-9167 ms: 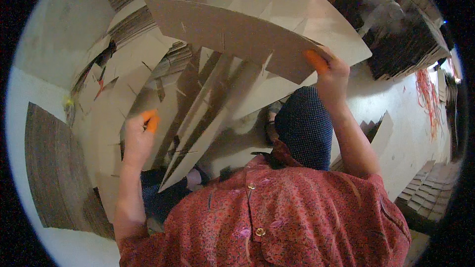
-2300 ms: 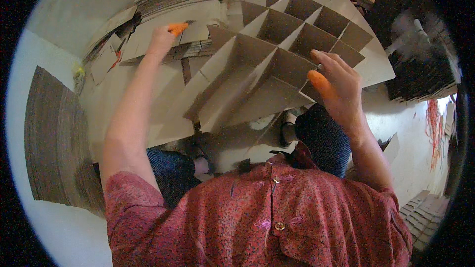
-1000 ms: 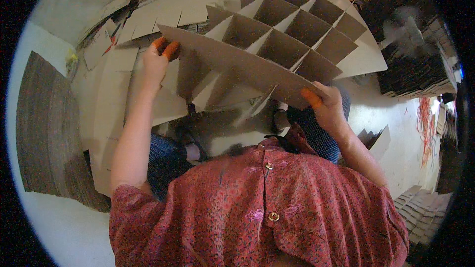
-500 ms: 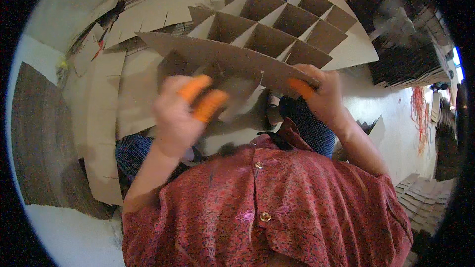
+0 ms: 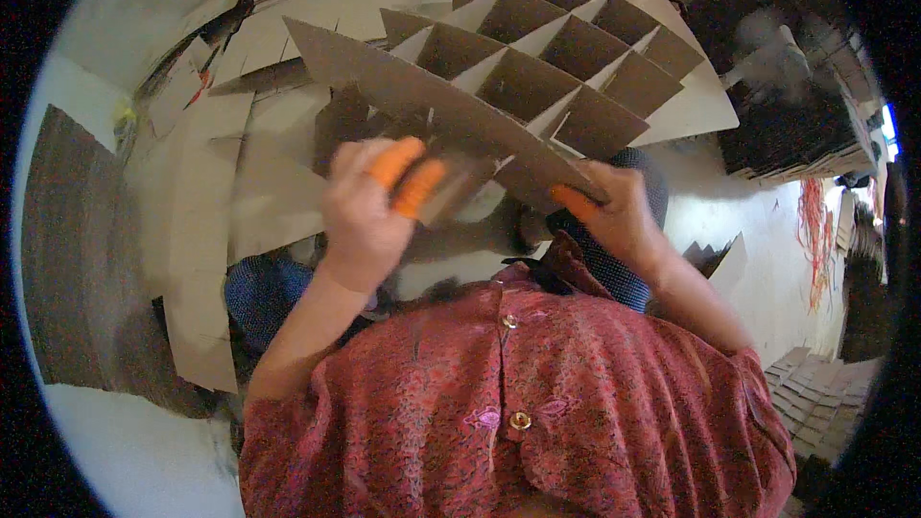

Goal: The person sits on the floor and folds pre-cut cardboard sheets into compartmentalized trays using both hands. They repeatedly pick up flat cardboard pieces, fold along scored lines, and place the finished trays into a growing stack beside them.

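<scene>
Right hand point(image 5: 622, 216) is narrowed in a pinch, and by it the right end of a long cardboard strip point(image 5: 384, 82) is held, slanted up toward the far left. Left hand point(image 5: 369, 206) is carried near the middle of the strip, on its near side, with orange finger covers point(image 5: 393, 163) worn; it is blurred, so whether the strip is touched or gripped by it cannot be told. Just beyond the strip, a cardboard lattice point(image 5: 532, 86) is seen, its panels crossed into several rows of cells; that part can be judged done. The held strip is laid along the lattice's near side, and pale slits are shown in it; whether they are seated over the cross panels cannot be made out, so this row is judged unfinished. The lattice is borne by a pale board point(image 5: 705, 120). Farther out, flat sheets are piled at the upper left point(image 5: 321, 14), and a dark stack point(image 5: 787, 149) and reddish strands point(image 5: 814, 230) are seen at the right.
</scene>
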Available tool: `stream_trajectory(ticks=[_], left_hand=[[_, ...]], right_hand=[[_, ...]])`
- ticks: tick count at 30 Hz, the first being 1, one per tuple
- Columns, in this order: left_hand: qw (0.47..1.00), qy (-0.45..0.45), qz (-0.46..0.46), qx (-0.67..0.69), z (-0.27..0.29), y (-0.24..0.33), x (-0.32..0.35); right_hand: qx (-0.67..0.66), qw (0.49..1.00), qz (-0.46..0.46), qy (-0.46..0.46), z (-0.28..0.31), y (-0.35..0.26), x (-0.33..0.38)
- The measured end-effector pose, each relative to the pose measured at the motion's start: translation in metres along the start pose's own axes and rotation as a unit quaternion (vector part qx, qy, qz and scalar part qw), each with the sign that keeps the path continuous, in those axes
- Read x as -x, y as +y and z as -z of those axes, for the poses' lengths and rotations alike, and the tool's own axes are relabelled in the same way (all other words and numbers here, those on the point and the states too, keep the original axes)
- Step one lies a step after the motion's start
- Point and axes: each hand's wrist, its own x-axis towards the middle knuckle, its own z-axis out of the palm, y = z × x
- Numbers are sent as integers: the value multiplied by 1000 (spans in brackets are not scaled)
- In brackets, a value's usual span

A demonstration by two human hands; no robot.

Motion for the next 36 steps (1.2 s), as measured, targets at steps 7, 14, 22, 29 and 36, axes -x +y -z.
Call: stream_trajectory(ticks=[7, 14, 22, 29, 36], left_hand=[[972, 45, 137, -187, 38, -60, 1], [965, -109, 182, -155, 26, -88, -9], [979, -17, 160, -129, 8, -67, -11], [952, -160, 220, -141, 21, -87, -2], [935, -177, 250, -178, 14, -92, -15]], right_hand=[[158, 971, 178, -16, 25, -68, -68], [182, 962, 145, -139, -7, -74, -106], [207, 964, 110, -126, -19, -60, -93], [282, 941, 157, -103, -22, -59, -93], [253, 946, 156, -132, -13, -67, -91]])
